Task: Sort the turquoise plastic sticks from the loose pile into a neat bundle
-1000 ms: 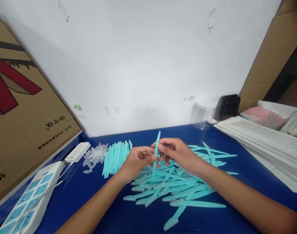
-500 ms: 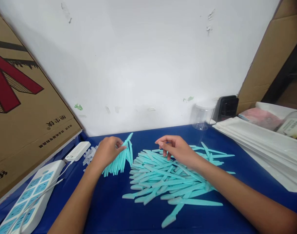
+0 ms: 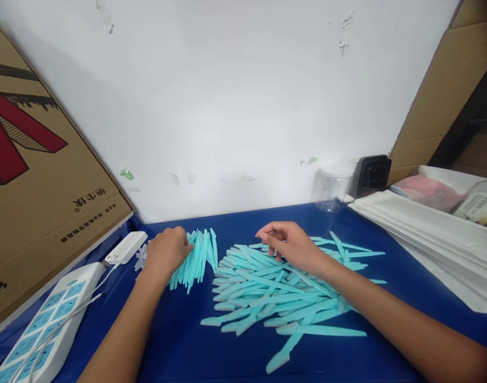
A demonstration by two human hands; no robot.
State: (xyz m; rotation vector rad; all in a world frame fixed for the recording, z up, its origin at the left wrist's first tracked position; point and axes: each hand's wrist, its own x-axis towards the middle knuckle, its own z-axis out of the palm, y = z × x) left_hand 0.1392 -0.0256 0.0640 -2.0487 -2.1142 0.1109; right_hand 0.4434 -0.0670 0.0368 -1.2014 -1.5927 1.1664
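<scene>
Teal plastic is under both my hands: flat, slim, smooth sticks, each pointed at one end and flaring to a broader tip at the other. They lie in two groups on the glossy blue table cover (image 3: 211,351). My left hand (image 3: 167,252) rests palm down on the left edge of the tidy row (image 3: 199,258), where the sticks lie side by side. Its fingers are curled onto them, and I cannot tell whether they pinch one. My right hand (image 3: 293,246) hovers at the far edge of the loose heap (image 3: 275,292). It is lightly curled, thumb near forefinger, with nothing gripped between them. In both groups the sticks are too many and too overlapped to count.

One clear plastic jar (image 3: 331,189) stands at the wall; I cannot tell whether anything is in it. Just beside it is one black device (image 3: 373,173). Small translucent plastic bits (image 3: 140,259) peek out left of my left hand. Further left lie one white adapter (image 3: 126,247) and one white power strip (image 3: 47,324) with pale blue sockets. A brown cardboard box (image 3: 35,186) leans on the left, its contents hidden. Flat white bags (image 3: 427,234) are stacked on the right.
</scene>
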